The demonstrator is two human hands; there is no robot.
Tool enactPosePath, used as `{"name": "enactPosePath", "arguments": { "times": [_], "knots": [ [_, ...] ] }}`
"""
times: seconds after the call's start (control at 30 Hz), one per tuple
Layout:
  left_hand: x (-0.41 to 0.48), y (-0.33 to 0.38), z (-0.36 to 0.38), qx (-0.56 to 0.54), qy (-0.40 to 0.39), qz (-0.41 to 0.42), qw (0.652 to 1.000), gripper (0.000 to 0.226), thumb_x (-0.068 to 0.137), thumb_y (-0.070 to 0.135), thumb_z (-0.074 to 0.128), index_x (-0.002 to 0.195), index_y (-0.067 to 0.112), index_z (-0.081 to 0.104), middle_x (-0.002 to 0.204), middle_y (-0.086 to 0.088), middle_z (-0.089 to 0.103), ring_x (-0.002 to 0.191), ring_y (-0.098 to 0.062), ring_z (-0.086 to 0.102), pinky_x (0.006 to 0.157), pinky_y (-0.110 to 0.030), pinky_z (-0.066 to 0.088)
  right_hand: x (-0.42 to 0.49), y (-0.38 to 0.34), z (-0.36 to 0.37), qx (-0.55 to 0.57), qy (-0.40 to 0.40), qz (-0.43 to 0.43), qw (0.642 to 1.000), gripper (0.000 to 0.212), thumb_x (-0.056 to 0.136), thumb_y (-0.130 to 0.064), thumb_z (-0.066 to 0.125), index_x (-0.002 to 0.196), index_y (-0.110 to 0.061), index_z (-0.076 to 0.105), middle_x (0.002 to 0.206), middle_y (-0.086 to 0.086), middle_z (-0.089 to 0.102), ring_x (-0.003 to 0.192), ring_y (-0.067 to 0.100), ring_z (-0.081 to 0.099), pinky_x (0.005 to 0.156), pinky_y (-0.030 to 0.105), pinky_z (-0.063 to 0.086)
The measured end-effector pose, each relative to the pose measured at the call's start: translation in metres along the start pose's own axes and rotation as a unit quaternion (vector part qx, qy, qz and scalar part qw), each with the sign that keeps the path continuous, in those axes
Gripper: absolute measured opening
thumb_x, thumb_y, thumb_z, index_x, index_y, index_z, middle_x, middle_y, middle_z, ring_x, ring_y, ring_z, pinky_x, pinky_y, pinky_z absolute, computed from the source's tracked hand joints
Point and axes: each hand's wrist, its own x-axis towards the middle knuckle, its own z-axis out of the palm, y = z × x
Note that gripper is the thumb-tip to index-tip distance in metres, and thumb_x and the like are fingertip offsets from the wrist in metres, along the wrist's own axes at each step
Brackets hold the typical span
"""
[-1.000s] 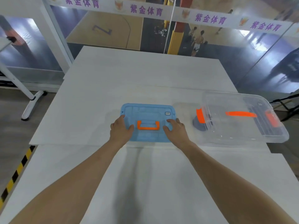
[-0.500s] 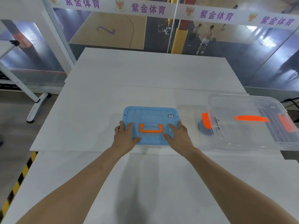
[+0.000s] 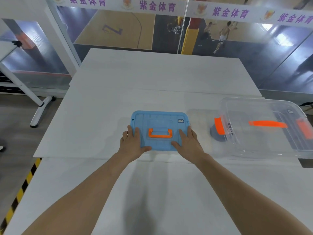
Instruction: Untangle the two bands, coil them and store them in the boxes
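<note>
Left hand (image 3: 132, 145), right hand (image 3: 188, 144): open, flat on ribbed blue plastic lid (image 3: 159, 118) | orange handle (image 3: 160, 133) | clear rounded box (image 3: 264, 128) beside.

arms: two, bare to frame edge | hands (image 3: 133, 144): bare, ungloved

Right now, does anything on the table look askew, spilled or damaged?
Nothing stands out. Both hands, left and right, rest flat on the blue lid, which sits square. The clear box stands upright beside it.
</note>
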Motion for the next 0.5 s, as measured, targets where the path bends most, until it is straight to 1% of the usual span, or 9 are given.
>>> {"name": "enactPosePath", "arguments": {
  "times": [0.17, 0.27, 0.33, 0.37, 0.4, 0.43, 0.5],
  "knots": [
    [-0.001, -0.001, 0.003, 0.018, 0.001, 0.004, 1.000, 0.104, 0.090, 0.072, 0.059, 0.162, 0.015, 0.009, 0.170, -0.023, -0.005, 0.151, -0.045, 0.019, 0.124, -0.052, 0.023, -0.001, -0.001, -0.002, -0.021, -0.015, 0.005, 1.000, 0.081, 0.103, -0.063, 0.042, 0.165, -0.018, 0.016, 0.173, 0.020, -0.005, 0.161, 0.036, -0.001, 0.128, 0.048, 0.021],
    [-0.002, -0.001, 0.001, 0.025, 0.006, 0.013, 1.000, 0.108, 0.089, 0.074, 0.057, 0.164, 0.016, 0.004, 0.169, -0.025, -0.004, 0.152, -0.046, 0.019, 0.126, -0.051, 0.020, -0.002, -0.003, -0.003, -0.020, -0.024, 0.003, 0.999, 0.081, 0.103, -0.062, 0.042, 0.165, -0.018, 0.015, 0.173, 0.021, -0.008, 0.161, 0.036, -0.003, 0.128, 0.048, 0.021],
    [-0.002, -0.001, -0.003, 0.032, -0.004, 0.012, 0.999, 0.113, 0.089, 0.075, 0.057, 0.165, 0.018, -0.004, 0.169, -0.026, -0.003, 0.156, -0.046, 0.010, 0.128, -0.051, 0.013, -0.004, -0.005, -0.008, -0.021, -0.035, 0.008, 0.999, 0.080, 0.102, -0.063, 0.043, 0.164, -0.019, 0.017, 0.173, 0.020, -0.007, 0.161, 0.036, -0.003, 0.128, 0.050, 0.022],
    [-0.003, 0.000, -0.007, 0.034, -0.009, 0.010, 0.999, 0.114, 0.088, 0.076, 0.057, 0.165, 0.019, -0.007, 0.169, -0.026, -0.003, 0.157, -0.046, 0.005, 0.128, -0.052, 0.011, -0.007, -0.006, -0.012, -0.020, -0.031, 0.013, 0.999, 0.077, 0.102, -0.062, 0.044, 0.163, -0.020, 0.021, 0.173, 0.019, -0.003, 0.161, 0.037, 0.000, 0.127, 0.050, 0.024],
    [-0.005, 0.001, -0.009, 0.033, -0.015, 0.003, 0.999, 0.114, 0.089, 0.077, 0.055, 0.165, 0.020, -0.007, 0.168, -0.026, -0.001, 0.158, -0.044, 0.003, 0.127, -0.054, 0.013, -0.010, -0.007, -0.016, -0.023, -0.023, 0.014, 0.999, 0.073, 0.102, -0.061, 0.046, 0.159, -0.020, 0.028, 0.172, 0.019, 0.002, 0.160, 0.037, 0.005, 0.125, 0.051, 0.026],
    [-0.008, 0.003, -0.013, 0.030, -0.016, -0.003, 0.999, 0.110, 0.089, 0.077, 0.054, 0.165, 0.021, -0.004, 0.168, -0.024, 0.005, 0.157, -0.042, 0.007, 0.126, -0.055, 0.017, -0.015, -0.010, -0.020, -0.027, -0.011, 0.012, 0.999, 0.067, 0.102, -0.059, 0.047, 0.155, -0.020, 0.035, 0.171, 0.019, 0.008, 0.157, 0.037, 0.010, 0.123, 0.051, 0.030],
    [-0.016, 0.009, -0.020, 0.019, 0.008, -0.003, 1.000, 0.095, 0.094, 0.070, 0.052, 0.163, 0.019, 0.011, 0.163, -0.018, 0.026, 0.151, -0.036, 0.028, 0.118, -0.054, 0.033, -0.025, -0.015, -0.022, -0.030, 0.008, 0.005, 0.999, 0.058, 0.103, -0.053, 0.049, 0.149, -0.018, 0.042, 0.166, 0.017, 0.020, 0.153, 0.035, 0.020, 0.119, 0.049, 0.036]
  ]
}}
